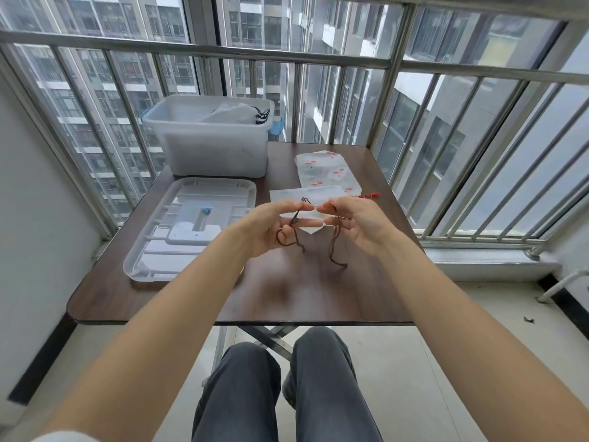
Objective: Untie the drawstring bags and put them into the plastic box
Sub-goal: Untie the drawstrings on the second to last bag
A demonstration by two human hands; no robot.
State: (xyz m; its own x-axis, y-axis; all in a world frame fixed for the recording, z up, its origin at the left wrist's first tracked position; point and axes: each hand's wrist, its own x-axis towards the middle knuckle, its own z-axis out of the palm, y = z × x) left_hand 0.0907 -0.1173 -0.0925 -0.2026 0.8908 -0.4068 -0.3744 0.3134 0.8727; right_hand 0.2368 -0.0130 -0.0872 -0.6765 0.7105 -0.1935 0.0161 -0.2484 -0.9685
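Head view: dark wood table [287, 291] on balcony, window railing [318, 57] behind.

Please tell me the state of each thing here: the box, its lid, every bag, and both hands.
plastic box: open, one bag inside
lid: off, flat on table
white bag: held, brown cords hang loose
flamingo bag: lying on table, untouched
left hand: pinching bag
right hand: pinching bag

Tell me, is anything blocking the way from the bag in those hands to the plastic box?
Nothing visible does. The bag is held above the table, and the box stands open behind it to the left; its lid lies flat beside it.
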